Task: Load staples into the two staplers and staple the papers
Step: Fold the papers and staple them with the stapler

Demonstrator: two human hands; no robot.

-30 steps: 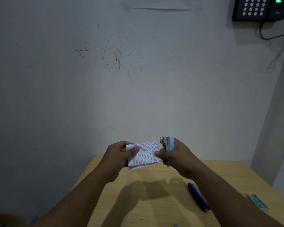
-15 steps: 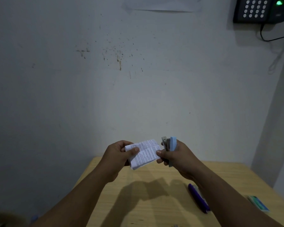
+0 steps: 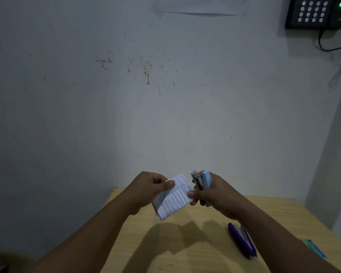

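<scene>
Above the wooden table [image 3: 195,251] I hold a small folded stack of printed papers [image 3: 173,198], tilted with its lower left corner down. My left hand [image 3: 148,188] pinches its upper left edge between thumb and fingers. My right hand [image 3: 211,192] grips a light blue stapler [image 3: 203,182] upright, its metal mouth at the top, just right of the papers. The right thumb touches the papers' right edge. A purple stapler [image 3: 241,240] lies on the table under my right forearm.
A teal staple box [image 3: 315,248] lies near the table's right edge. A stained wall stands close behind the table. A black keypad device [image 3: 315,12] with a green light and a cable hangs at the top right.
The papers have rotated from nearly level to tilted, lower left corner dropping. Both hands stay at about the same place, and the blue stapler has tipped slightly.
</scene>
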